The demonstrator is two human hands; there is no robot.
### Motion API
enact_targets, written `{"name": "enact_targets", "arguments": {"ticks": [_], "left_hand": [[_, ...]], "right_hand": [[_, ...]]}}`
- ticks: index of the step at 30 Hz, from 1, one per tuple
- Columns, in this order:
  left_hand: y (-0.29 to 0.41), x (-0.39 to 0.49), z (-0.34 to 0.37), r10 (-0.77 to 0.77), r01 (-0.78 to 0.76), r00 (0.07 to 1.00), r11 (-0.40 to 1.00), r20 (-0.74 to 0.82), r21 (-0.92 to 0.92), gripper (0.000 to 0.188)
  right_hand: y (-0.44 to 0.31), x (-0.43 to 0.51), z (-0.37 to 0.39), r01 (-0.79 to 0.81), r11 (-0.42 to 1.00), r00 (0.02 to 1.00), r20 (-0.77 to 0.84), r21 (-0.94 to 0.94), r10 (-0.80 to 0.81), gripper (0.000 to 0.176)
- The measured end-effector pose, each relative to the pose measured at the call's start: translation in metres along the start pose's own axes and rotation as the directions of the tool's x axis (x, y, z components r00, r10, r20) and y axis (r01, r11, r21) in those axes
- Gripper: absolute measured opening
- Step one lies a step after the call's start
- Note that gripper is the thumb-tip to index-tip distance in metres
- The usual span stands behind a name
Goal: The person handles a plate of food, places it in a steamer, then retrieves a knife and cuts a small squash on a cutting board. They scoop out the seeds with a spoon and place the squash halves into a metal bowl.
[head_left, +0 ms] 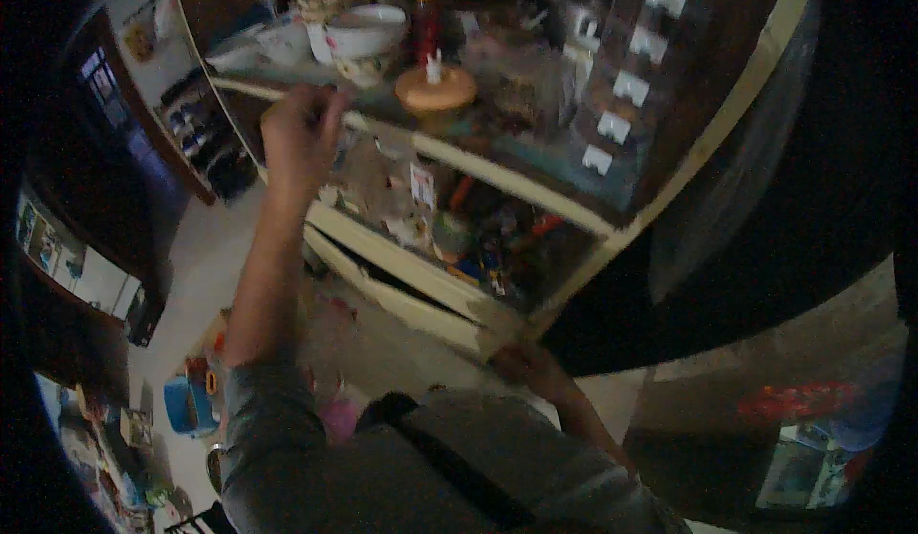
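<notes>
My left hand [300, 129] is raised in front of the upper shelf's cream front edge [516, 182], its fingers curled. Blur hides whether anything small is between them. Behind it stand stacked white bowls [367, 32] with a floral pattern. To their right are a red squeeze bottle [426, 25] with a yellow cap and a round orange-brown lid-like disc [436, 91] with a white knob. My right hand [518, 363] is low, at the right end of a cream lower rail [416, 312] of the cabinet. It is dark and blurred, so its grip is unclear.
A lower compartment holds jumbled small items [466, 240]. White clips or tags [614, 127] run in a row up the cabinet's right side. On the floor side, a blue bin [188, 405] sits at the left. A shoe rack [208, 132] stands by a doorway.
</notes>
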State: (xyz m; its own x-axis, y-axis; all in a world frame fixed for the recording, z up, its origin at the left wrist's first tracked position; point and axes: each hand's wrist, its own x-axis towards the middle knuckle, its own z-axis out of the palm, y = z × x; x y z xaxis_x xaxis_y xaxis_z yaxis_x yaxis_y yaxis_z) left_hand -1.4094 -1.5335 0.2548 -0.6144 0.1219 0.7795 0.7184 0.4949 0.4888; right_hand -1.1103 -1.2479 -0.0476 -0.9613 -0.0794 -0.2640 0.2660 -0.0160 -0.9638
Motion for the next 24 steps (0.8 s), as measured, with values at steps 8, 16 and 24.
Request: {"name": "enact_targets", "arguments": {"ticks": [8,16,24], "left_hand": [[-0.042,-0.319,0.031,-0.065,0.174,0.588,0.984,0.806,-0.047,0.016],[0.023,-0.314,0.08,0.164,0.308,0.376,0.906,0.912,-0.29,0.027],[0.092,-0.262,0.124,0.429,0.609,-0.043,0.728,0.902,-0.317,0.01]], "right_hand": [[0.001,-0.034,-0.026,-0.051,0.996,0.985,0.158,-0.073,0.062,0.038],[0.018,-0.051,-0.036,0.063,0.97,0.991,0.131,-0.233,-0.033,0.045],[-0.002,-0.09,-0.013,0.051,0.986,0.998,-0.032,-0.159,-0.057,0.049]]}}
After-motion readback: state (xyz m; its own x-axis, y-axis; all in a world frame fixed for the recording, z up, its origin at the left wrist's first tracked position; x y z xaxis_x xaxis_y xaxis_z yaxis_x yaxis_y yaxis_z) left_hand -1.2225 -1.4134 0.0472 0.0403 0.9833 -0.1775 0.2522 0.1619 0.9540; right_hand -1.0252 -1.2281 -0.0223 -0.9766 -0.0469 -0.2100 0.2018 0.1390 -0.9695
